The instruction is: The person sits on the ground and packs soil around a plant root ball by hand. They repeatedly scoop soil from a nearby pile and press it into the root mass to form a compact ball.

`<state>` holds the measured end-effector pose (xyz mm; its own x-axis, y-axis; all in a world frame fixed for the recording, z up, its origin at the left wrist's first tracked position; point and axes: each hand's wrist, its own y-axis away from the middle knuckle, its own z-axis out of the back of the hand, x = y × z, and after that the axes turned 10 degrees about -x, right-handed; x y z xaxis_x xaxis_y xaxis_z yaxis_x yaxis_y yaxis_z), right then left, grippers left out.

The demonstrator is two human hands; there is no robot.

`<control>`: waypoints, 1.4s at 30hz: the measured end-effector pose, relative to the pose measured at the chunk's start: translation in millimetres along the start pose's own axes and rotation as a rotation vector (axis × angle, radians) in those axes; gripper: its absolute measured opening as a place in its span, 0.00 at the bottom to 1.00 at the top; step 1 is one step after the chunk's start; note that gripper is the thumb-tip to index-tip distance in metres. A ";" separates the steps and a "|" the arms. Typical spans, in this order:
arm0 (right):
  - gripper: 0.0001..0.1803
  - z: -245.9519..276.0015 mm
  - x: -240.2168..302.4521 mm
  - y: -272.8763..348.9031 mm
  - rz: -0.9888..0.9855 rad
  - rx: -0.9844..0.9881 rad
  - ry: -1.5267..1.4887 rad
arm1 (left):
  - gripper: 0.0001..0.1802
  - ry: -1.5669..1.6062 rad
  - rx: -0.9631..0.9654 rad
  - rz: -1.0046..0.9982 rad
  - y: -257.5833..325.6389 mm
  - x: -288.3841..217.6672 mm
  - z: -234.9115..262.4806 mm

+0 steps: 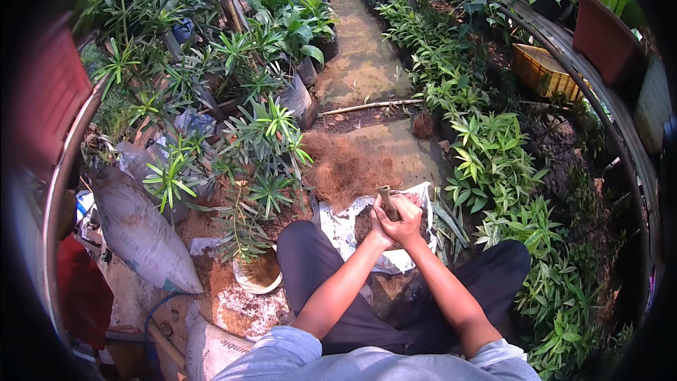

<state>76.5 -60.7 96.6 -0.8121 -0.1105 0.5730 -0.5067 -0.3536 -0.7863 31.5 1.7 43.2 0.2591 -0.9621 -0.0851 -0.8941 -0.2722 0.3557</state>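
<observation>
In front of my crossed legs, both hands are pressed together around the lower part of a short, thick plant stem [384, 195]. Its pale greenish-brown top sticks up past my fingers; whatever lies inside my palms is hidden. My left hand [381, 227] closes on it from the left side, and my right hand [407, 217] wraps it from the right. Beneath them spreads a white plastic sack [338, 229] with dark soil [363, 224] on it. A heap of reddish-brown coconut fibre [345, 169] lies just beyond the sack.
Long green leaves or stalks [450, 222] lie right of the sack. Leafy potted plants [261, 141] crowd the left, with a pale pot [257, 273] near my knee. Full sacks [144, 229] lean farther left. Low green plants [493, 162] line the right, near a yellow crate [546, 73].
</observation>
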 end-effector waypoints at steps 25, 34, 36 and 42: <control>0.42 34.7 -54.7 -26.3 -1.016 0.562 -0.264 | 0.43 -0.493 -0.370 -0.183 -0.2 -34.3 12.7; 0.27 47.9 -162.2 57.4 -0.854 0.521 0.238 | 0.39 -0.158 -0.559 -0.443 17.2 -66.3 -3.2; 0.32 38.7 -158.5 75.5 -0.869 0.585 0.223 | 0.39 -0.112 -0.549 -0.493 21.3 -73.0 -6.0; 0.53 4.4 -128.9 114.1 -0.659 0.883 0.246 | 0.38 0.015 -0.475 -0.550 34.3 -85.6 -20.5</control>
<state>124.6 -90.9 -66.0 -0.5467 0.4916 0.6779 -0.5543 -0.8192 0.1471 -13.9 75.1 81.8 0.6332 -0.6870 -0.3566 -0.3785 -0.6767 0.6315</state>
